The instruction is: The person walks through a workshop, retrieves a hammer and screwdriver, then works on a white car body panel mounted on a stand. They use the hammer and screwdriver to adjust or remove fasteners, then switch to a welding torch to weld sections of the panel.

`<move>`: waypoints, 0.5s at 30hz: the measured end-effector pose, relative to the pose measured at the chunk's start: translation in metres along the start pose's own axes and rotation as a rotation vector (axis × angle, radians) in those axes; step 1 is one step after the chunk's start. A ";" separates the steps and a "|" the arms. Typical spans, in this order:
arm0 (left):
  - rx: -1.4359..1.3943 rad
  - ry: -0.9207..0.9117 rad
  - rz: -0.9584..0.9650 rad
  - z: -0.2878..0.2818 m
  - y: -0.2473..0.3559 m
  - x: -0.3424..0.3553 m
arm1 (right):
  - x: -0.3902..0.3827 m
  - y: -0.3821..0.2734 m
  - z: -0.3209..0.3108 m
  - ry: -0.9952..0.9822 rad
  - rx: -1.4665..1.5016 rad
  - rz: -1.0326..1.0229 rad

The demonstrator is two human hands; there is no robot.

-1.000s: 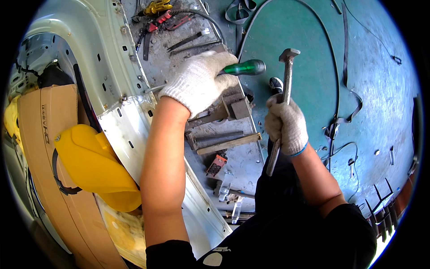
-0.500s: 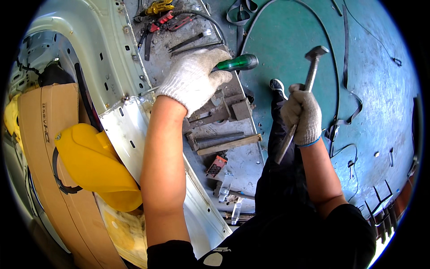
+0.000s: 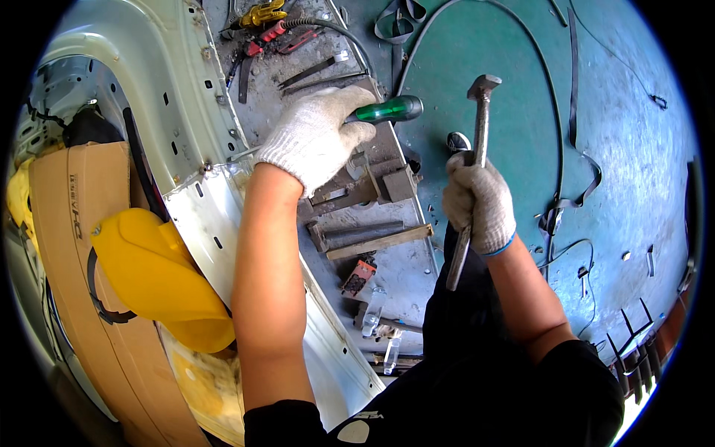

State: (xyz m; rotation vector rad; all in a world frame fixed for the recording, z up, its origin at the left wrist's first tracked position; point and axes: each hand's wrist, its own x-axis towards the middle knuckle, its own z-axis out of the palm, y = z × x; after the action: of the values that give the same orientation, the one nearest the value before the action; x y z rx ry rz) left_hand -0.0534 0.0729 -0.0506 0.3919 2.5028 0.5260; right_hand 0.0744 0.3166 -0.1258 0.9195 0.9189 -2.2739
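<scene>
My left hand [image 3: 316, 138], in a white knit glove, grips a screwdriver with a green handle [image 3: 383, 110]. Its thin shaft runs down-left behind the hand toward a seam in the pale metal body panel [image 3: 208, 216]; where the tip rests is hard to tell. My right hand [image 3: 477, 201], also gloved, is closed round a steel hammer [image 3: 482, 123], held upright in the picture with the head at the top, to the right of the screwdriver handle.
Hand tools [image 3: 264, 22], metal brackets [image 3: 387, 186] and a wooden strip [image 3: 380, 240] lie on a grey platform beside the panel. A yellow helmet [image 3: 153, 276] and cardboard [image 3: 67, 298] are at left. A hose [image 3: 553, 74] and straps [image 3: 588, 186] lie on the green floor.
My left hand has shifted slightly left with the screwdriver. My right hand swung the hammer to the right half a second ago and is now back left, near its earlier place.
</scene>
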 end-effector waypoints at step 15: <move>0.012 0.012 0.012 -0.002 -0.002 0.000 | 0.012 -0.025 -0.026 0.091 0.145 -0.213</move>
State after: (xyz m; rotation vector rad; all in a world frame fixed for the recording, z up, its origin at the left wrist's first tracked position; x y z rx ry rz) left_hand -0.0551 0.0707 -0.0499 0.4097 2.5177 0.5199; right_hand 0.0606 0.3497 -0.1391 1.0375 0.9401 -2.5248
